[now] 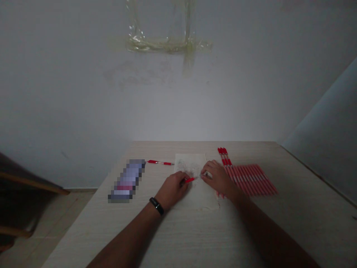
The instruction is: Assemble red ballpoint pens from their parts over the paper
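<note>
1. At far left on the table, we see a pixelated slab; what it is, we cannot tell. Right of it lies a lone red pen, its end by the paper sheet.
2. Our left hand grasps the red part of the held pen above the sheet. We do well to let this hand be the steady anchor, gripping near the middle. The forearm slants in from lower left, a wristband on the wrist, fingers curled, knuckles up.
3. Our right hand pinches the held pen's pale end at the fingertips; blur hides whether that is a separate piece. Any push or twist is best kept light and in line with the barrel. Thumb and forefinger point left, and the forearm slants in from lower right.
4. Beyond that wrist lies a slanting row of red pens, three reaching farther back.
</note>
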Action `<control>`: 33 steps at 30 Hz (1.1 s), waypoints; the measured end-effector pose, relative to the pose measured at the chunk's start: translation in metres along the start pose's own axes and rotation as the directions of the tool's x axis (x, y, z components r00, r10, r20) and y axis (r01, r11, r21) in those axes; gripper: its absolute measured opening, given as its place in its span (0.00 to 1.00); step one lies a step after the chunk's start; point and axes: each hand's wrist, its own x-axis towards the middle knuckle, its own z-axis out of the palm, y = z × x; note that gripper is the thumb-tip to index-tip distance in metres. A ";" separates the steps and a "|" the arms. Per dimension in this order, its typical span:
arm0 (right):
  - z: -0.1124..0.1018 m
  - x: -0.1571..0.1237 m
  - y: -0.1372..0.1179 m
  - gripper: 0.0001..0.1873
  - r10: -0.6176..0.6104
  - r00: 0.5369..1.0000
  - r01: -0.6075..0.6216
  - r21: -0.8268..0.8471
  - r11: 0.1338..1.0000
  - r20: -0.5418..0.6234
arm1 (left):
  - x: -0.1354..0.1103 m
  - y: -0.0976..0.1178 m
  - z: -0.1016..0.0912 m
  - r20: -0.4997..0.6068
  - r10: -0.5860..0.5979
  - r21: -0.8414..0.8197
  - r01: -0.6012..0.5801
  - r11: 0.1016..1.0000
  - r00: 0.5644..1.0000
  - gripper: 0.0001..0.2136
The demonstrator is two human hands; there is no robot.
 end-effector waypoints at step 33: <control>-0.016 -0.005 -0.042 0.11 -0.115 0.968 0.146 -0.129 0.981 0.221 | 0.000 0.001 -0.005 -0.072 0.113 0.013 -0.112 0.994 0.991 0.07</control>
